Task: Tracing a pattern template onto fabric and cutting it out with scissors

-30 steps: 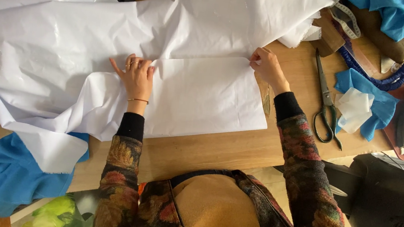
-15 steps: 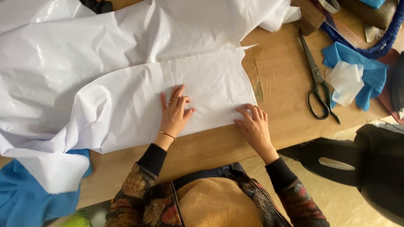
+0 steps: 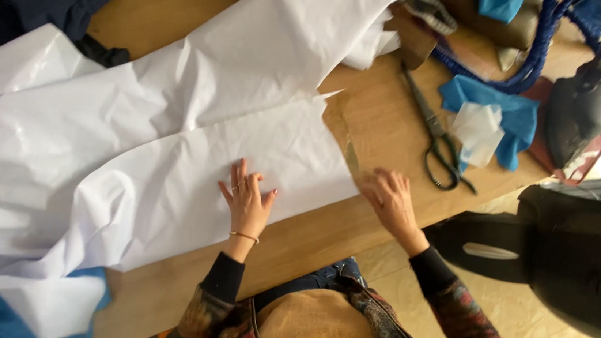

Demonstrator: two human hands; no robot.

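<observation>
The white paper sheet (image 3: 169, 156) lies spread and creased across the wooden table (image 3: 385, 126), its near right corner close to the table's near edge, and in the head view, the only one given, the main change over the last second is in the hands: both were pressing further up the sheet, the right one at its far right edge, and they have since come down toward the near side. That shift suggests the smoothing has worked its way along to the near right corner. The left hand (image 3: 247, 202) now rests flat on the paper, palm down, fingers spread and pointing away from the body, gripping nothing. The right hand (image 3: 388, 199) has slid off the sheet and sits on bare wood just right of the corner, fingers loosely extended and slightly blurred, holding nothing; whether its fingertips touch the paper's edge I cannot tell. Further right lie black-handled scissors (image 3: 435, 141), well apart from either hand, beside a blue cloth (image 3: 515, 116)
</observation>
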